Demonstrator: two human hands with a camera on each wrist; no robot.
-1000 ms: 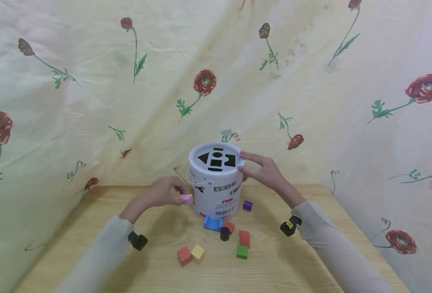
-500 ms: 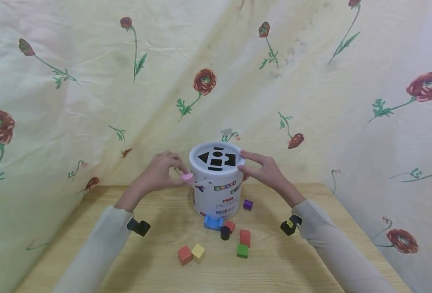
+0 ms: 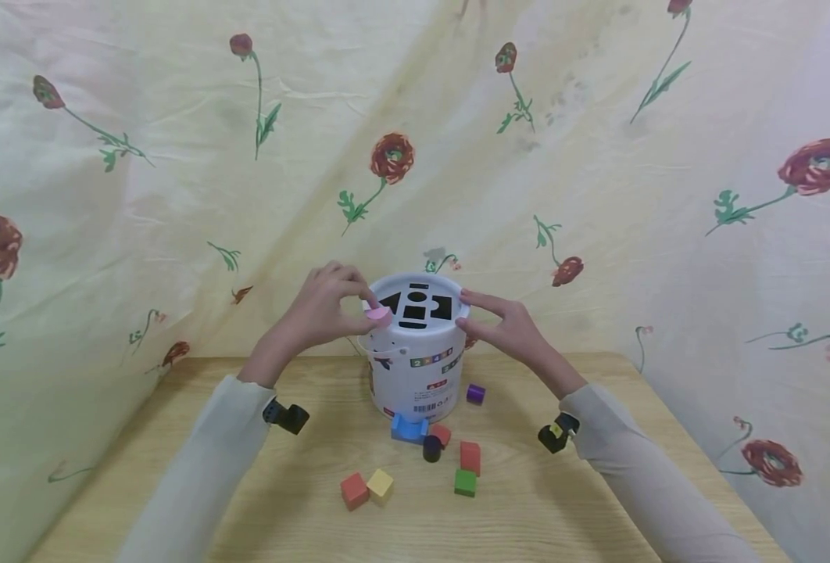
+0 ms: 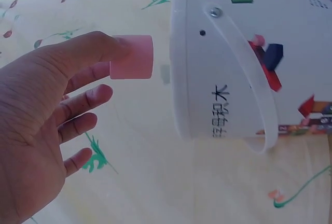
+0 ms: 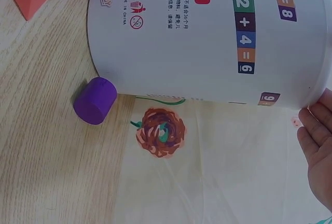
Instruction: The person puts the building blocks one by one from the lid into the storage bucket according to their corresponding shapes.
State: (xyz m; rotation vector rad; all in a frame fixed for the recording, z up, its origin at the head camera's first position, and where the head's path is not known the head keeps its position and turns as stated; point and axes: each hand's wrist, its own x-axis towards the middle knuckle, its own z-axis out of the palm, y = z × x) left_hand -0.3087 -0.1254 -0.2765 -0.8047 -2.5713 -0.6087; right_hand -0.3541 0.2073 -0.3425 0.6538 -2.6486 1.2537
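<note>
My left hand [image 3: 327, 305] pinches a pink half-round block [image 3: 381, 317] between thumb and fingers, at the left rim of a white bucket [image 3: 387, 383]. In the left wrist view, the pink block [image 4: 140, 60] is just beyond the bucket's top edge, with the other fingers loosely bent. The bucket's lid [image 3: 397, 286] has dark cut-outs: a triangle, a circle, a square, slots and a notched shape. On the lid's right edge rest the fingertips and thumb of my right hand [image 3: 506, 324]. In the right wrist view, the right hand's fingers [image 5: 314, 123] lie nearly straight against the rim.
In front of the bucket lie a blue notched block [image 3: 409, 428], a black cylinder [image 3: 432, 449], red blocks [image 3: 470, 458], a green block [image 3: 466, 483] and a yellow block [image 3: 381, 486]. A purple cylinder [image 3: 476, 394] lies right of the bucket. Flowered cloth [image 3: 302, 195] hangs behind.
The left hand has lifted the pink block from beside the bucket's wall up to the lid's left rim, moving slightly right. The right hand and the bucket have stayed put.
</note>
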